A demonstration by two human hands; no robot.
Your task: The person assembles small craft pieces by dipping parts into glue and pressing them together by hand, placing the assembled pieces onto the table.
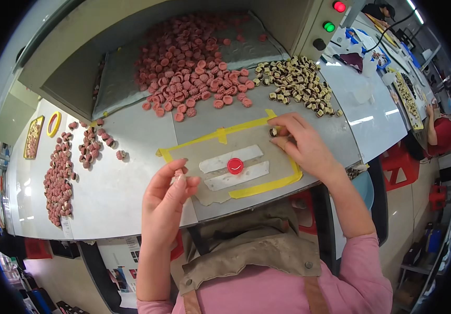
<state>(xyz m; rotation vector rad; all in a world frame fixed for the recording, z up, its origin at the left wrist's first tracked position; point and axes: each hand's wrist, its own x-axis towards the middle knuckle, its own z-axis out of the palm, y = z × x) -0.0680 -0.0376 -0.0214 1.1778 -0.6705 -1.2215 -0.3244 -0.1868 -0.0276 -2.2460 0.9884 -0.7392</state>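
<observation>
My right hand (306,149) pinches a small cream-and-dark piece (273,132) between thumb and fingertips, above the right part of a brown sheet (183,152) edged with yellow tape. Closed at the fingertips, my left hand (167,188) hovers over the sheet's left edge; a pale pinkish bit shows between the fingers, too small to name. Between the hands, a round red cap (235,166) sits across two white strips (238,176). Ribbed pink cup-shaped pieces (199,78) lie heaped beyond the sheet. At their right spreads a pile of cream-and-dark pieces (296,83).
Pink-and-dark pieces (58,178) lie in clusters at the left, near a yellow tape roll (54,123) and a shallow tray (34,137). A grey metal hood (60,68) overhangs the pink heap. At far right sits a co-worker in red (445,135).
</observation>
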